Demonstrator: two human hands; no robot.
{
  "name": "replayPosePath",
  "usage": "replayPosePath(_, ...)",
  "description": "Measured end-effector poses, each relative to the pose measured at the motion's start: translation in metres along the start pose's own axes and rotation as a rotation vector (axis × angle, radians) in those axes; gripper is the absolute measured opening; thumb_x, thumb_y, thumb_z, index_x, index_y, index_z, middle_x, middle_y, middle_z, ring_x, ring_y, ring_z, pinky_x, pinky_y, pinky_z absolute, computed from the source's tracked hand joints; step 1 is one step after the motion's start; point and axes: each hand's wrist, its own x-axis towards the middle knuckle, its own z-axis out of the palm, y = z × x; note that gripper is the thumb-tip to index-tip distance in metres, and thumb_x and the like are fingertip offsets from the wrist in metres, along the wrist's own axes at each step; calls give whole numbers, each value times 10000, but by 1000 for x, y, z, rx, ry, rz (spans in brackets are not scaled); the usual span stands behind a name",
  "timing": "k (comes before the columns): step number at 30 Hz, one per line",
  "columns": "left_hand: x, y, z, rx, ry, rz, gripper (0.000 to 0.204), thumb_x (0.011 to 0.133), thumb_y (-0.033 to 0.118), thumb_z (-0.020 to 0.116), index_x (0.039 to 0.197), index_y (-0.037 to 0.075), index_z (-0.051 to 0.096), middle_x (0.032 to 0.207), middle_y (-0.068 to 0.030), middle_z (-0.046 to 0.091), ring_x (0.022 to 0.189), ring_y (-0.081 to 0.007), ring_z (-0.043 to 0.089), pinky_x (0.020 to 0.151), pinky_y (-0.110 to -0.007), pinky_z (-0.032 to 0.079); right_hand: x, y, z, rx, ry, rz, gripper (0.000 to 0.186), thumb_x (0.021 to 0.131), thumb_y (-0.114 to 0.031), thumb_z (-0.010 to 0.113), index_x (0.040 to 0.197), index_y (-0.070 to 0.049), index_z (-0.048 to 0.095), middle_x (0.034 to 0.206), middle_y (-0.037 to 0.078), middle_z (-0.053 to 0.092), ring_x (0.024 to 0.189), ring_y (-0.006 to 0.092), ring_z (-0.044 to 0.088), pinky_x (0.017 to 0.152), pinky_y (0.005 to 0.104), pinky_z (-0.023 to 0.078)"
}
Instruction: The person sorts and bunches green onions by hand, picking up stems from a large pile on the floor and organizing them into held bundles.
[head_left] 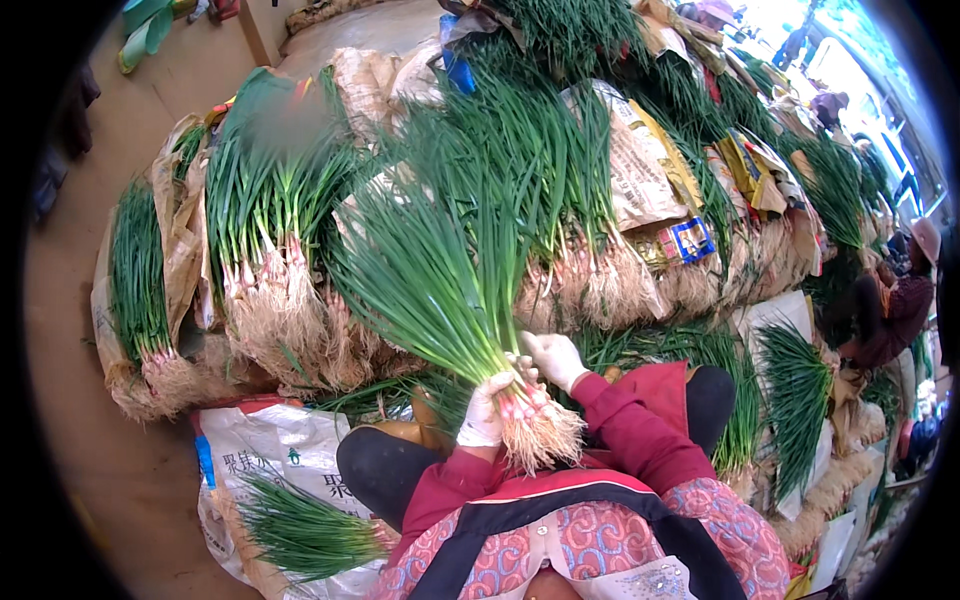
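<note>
A bunch of long green onions [435, 290], with pink-white bulbs and stringy pale roots [535, 430], lies upright across my lap, its leaves fanning away from me. My left hand [487, 408], in a white glove, is closed around the bunch just above the roots. My gloved right hand [553, 358] is at the bunch's right side, fingers curled in against the stalks; what its fingertips pinch is too small to make out. Behind the bunch is a long heap of similar onions [270, 200]. A loose bunch [305, 530] lies on a white printed sack [230, 450] at my left.
More bunches [795, 400] and paper sacks [635, 160] are piled to my right and ahead. A co-worker [895, 300] in a pale hat sits at the right. A brown floor [150, 500] runs along the left, with green objects [145, 35] at the upper left.
</note>
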Motion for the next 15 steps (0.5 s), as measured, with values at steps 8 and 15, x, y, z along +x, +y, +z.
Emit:
replayPosePath(8, 5, 9, -22, -58, -166, -202, 536, 835, 149, 551, 1339, 94, 379, 1141, -125, 564, 1006, -274, 585, 858, -486, 490, 46, -2, -58, 65, 145, 376, 412, 868, -336, 529, 1192, -81, 523, 995, 152, 645, 901, 293, 633, 801, 375, 496)
replayPosePath(15, 13, 6, 14, -25, -55, -33, 707, 813, 125, 576, 1419, 103, 213, 1171, -86, 541, 958, -246, 579, 803, -535, 507, 127, 65, -45, -39, 225, 435, 280, 819, -302, 560, 973, -82, 638, 931, 157, 650, 915, 303, 611, 818, 376, 469)
